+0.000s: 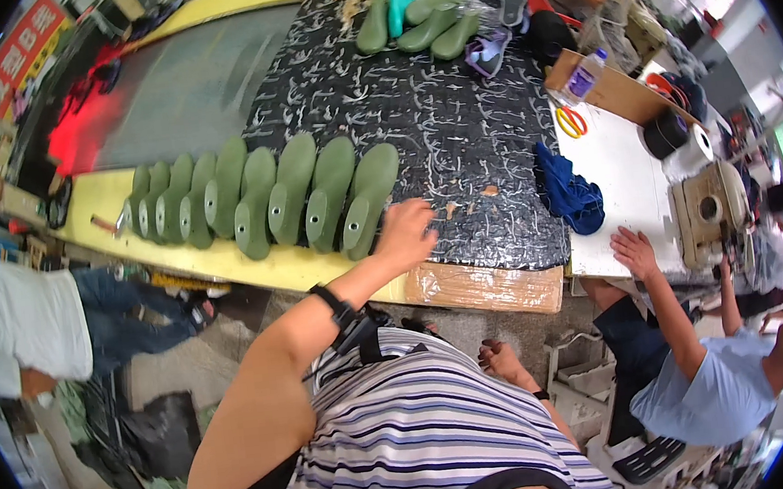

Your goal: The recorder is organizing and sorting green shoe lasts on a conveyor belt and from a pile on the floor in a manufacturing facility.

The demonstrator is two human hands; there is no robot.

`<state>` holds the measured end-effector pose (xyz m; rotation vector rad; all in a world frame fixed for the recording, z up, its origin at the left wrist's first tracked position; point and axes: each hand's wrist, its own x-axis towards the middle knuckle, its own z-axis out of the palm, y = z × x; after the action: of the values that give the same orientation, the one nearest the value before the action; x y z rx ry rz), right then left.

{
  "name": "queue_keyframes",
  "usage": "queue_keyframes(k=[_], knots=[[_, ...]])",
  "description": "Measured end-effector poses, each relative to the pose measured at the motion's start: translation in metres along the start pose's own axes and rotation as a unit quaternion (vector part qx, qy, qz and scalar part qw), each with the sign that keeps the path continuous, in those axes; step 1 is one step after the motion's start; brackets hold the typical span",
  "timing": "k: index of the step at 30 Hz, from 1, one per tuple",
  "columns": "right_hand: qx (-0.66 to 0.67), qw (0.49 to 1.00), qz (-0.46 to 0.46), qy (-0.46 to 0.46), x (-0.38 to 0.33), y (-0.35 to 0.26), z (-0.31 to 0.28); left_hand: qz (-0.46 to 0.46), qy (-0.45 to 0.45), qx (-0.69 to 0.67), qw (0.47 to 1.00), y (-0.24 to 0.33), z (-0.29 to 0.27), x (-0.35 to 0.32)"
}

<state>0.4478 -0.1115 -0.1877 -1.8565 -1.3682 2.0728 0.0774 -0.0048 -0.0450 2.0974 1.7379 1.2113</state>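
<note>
A row of several green shoe lasts (pixel 294 190) stands along the near edge of the table, each with a small round hole in its side. My left hand (pixel 406 234) is over the table beside the rightmost shoe last (pixel 373 194), its fingers loosely bent and apart. I see nothing in it, and cannot tell whether it touches that last. Down by my right side, away from the table, hangs my right hand (pixel 502 362), with loosely curled fingers and nothing visible in them.
More green lasts (pixel 427 29) and a sandal (pixel 488 51) lie at the table's far side. On a white sewing table (pixel 606 177) are dark blue cloth (pixel 570 191), yellow-handled scissors (pixel 572 121) and a bottle (pixel 585 77). A co-worker's hand (pixel 635 252) rests there. Another person (pixel 26 317) stands at left.
</note>
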Motion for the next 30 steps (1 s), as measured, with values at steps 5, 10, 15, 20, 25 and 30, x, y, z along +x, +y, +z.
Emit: queue_keyframes(k=[5, 10, 15, 20, 25, 30], knots=[[-0.066, 0.974, -0.193, 0.099, -0.015, -0.06, 0.054, -0.054, 0.131, 0.213, 0.967, -0.055, -0.12, -0.018], [-0.119, 0.911, -0.327, 0.22, -0.044, -0.165, 0.091, -0.154, 0.087, 0.316, 0.932, -0.115, -0.181, -0.049], [-0.217, 0.805, -0.452, 0.317, 0.001, -0.255, 0.096, -0.152, 0.023, 0.325, 0.933, -0.131, -0.19, -0.069], [-0.36, 0.736, -0.452, 0.351, 0.07, -0.307, 0.094, -0.17, 0.011, 0.304, 0.937, -0.132, -0.192, -0.068], [-0.479, 0.653, -0.435, 0.394, 0.095, -0.306, 0.107, -0.185, 0.01, 0.31, 0.933, -0.128, -0.197, -0.074], [-0.452, 0.665, -0.436, 0.404, 0.085, -0.305, 0.101, -0.203, -0.001, 0.283, 0.937, -0.12, -0.195, -0.055]])
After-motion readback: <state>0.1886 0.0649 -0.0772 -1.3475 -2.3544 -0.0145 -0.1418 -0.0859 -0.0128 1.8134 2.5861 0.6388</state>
